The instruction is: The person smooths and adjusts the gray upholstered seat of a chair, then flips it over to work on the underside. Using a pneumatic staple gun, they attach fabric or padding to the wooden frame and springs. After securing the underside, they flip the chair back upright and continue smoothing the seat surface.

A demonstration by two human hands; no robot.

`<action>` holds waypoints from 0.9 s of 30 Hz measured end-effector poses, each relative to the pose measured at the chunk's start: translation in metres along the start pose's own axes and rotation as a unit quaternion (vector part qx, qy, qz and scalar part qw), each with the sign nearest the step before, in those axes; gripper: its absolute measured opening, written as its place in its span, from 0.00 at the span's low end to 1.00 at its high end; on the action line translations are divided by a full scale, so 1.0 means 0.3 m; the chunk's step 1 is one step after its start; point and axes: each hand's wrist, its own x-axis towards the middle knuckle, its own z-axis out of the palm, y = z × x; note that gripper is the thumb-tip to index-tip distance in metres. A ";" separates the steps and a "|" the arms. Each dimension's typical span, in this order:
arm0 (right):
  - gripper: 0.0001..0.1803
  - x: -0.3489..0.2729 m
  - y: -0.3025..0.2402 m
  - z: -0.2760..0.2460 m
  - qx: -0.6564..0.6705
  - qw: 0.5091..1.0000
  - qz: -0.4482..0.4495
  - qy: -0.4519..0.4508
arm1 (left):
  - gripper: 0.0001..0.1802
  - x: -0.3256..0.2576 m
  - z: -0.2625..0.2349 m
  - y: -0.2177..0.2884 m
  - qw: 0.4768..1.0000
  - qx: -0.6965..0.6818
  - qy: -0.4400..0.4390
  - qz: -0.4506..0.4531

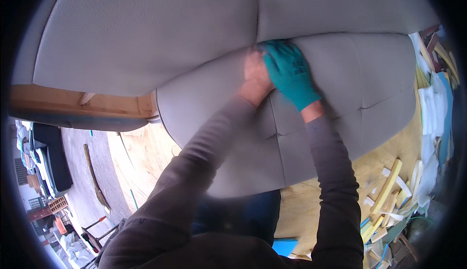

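Note:
A large grey leather-like upholstered seat cushion (224,137), stitched with seams, lies in front of me. Its far edge meets a grey upholstered backrest (146,35). My left hand (257,76) is bare and smeared by motion; it bears on the cushion close to this joint, and its fingers cannot be made out. Right beside it, my right hand (292,72) wears a teal work glove. Its fingers stretch forward onto the crease between cushion and backrest, with their tips partly hidden there. No tool shows in either hand.
On the left, the seat's bare wooden frame (73,103) shows under the backrest. A plywood surface (311,205) extends beneath the cushion. Foam offcuts (389,186) and white padding (430,113) are heaped along the right. A long thin strip (95,179) lies on the floor at left.

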 end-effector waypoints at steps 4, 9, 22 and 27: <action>0.14 -0.005 0.072 -0.051 -0.029 0.997 -0.012 0.075 | 0.32 0.049 -0.078 0.090 0.995 -0.099 0.008 -0.004; 0.15 -0.028 0.151 -0.067 -0.063 0.995 -0.004 0.075 | 0.40 0.122 -0.087 0.149 0.994 -0.083 -0.064 0.020; 0.19 -0.056 0.215 -0.064 -0.132 0.987 0.091 0.024 | 0.20 0.212 0.070 0.205 0.988 -0.091 0.117 0.040; 0.21 -0.102 0.085 -0.074 -0.166 0.983 0.061 0.048 | 0.33 0.072 0.026 0.140 0.980 -0.043 0.143 0.133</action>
